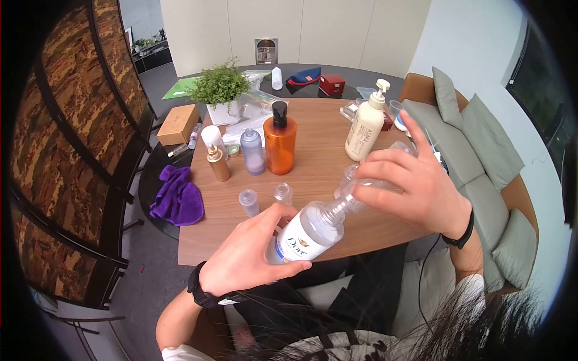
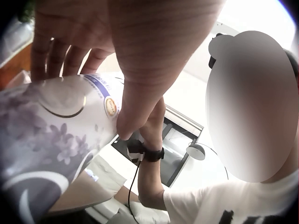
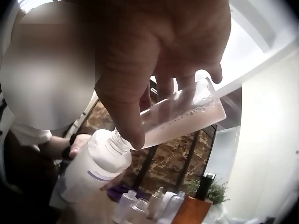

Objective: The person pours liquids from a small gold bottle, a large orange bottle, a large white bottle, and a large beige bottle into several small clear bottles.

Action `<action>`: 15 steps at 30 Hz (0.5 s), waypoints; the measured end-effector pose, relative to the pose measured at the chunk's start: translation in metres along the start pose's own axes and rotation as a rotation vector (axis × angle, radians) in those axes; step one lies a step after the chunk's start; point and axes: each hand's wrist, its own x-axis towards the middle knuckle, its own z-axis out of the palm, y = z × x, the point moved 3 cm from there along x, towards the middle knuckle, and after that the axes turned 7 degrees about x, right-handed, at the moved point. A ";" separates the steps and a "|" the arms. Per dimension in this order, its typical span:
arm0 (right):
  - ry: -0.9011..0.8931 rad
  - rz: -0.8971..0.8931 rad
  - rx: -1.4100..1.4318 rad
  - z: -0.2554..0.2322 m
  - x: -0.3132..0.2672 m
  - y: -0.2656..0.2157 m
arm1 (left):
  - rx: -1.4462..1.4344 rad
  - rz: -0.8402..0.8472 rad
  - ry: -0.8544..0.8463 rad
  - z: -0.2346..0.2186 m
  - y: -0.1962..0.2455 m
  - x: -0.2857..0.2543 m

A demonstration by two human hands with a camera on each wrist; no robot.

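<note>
My left hand [image 1: 244,249] grips a clear-white Dove bottle [image 1: 306,233], tilted with its open neck up to the right. Purple flowers and a round gold seal show on that bottle [image 2: 60,135] in the left wrist view. My right hand [image 1: 415,189] holds a small clear bottle [image 3: 187,116] between thumb and fingers, index finger raised in the head view. Pale pink liquid with bubbles lies along the lower side of this tipped bottle. Its neck meets the mouth of the Dove bottle, the two bottles end to end. Small open clear bottles [image 1: 248,201] stand just beyond my left hand.
On the wooden table [image 1: 325,120] stand an orange bottle [image 1: 281,144], a bluish bottle [image 1: 253,153], a gold dropper bottle [image 1: 218,163] and a cream pump bottle [image 1: 364,129]. A potted plant [image 1: 220,87] is farther back. A purple cloth [image 1: 177,195] hangs at the left edge.
</note>
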 end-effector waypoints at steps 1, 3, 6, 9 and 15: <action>0.008 -0.050 -0.108 -0.001 0.002 -0.004 | 0.001 0.003 -0.001 0.001 0.001 0.000; 0.051 -0.107 -0.167 -0.005 0.006 -0.013 | 0.002 0.010 -0.001 0.003 0.001 0.000; 0.117 -0.158 -0.184 -0.003 0.009 -0.024 | -0.026 0.042 0.004 0.006 -0.001 -0.001; 0.143 -0.174 -0.177 -0.003 0.009 -0.027 | -0.020 0.058 0.021 0.010 -0.005 -0.002; 0.087 -0.145 -0.162 -0.010 0.012 -0.020 | -0.026 0.051 0.024 0.008 -0.004 -0.002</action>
